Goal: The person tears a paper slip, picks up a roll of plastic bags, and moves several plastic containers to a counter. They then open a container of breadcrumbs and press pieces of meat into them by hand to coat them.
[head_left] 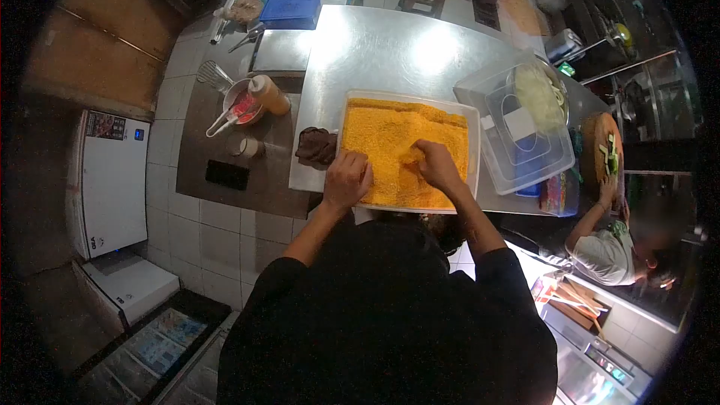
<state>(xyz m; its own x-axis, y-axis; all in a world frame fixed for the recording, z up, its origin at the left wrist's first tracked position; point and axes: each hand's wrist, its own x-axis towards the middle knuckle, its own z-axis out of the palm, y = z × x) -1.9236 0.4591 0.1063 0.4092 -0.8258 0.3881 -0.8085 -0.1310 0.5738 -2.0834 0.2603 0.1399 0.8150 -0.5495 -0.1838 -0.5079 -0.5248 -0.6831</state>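
A rectangular, whitish plastic tub (474,172) stands in front of me on the steel table, filled with orange-yellow breadcrumbs (390,131). My left hand (349,178) rests at the tub's left side, over the rim and the crumbs. Its fingers are curled in, and what they hold, if anything, is hidden. Over the right half of the crumbs, my right hand (438,167) is closed with fingertips bunched around some breadcrumbs. A crumpled dark brown cloth (316,147) lies just left of the tub, close to my left hand.
Right of the tub lie clear plastic lids (517,135). Beyond them, a co-worker's hand (607,193) is at a round board (595,135) with cut green pieces. On the left stand a squeeze bottle (271,97), a bowl with red contents (244,107) and a whisk (213,75). A blue container (290,11) sits farther back.
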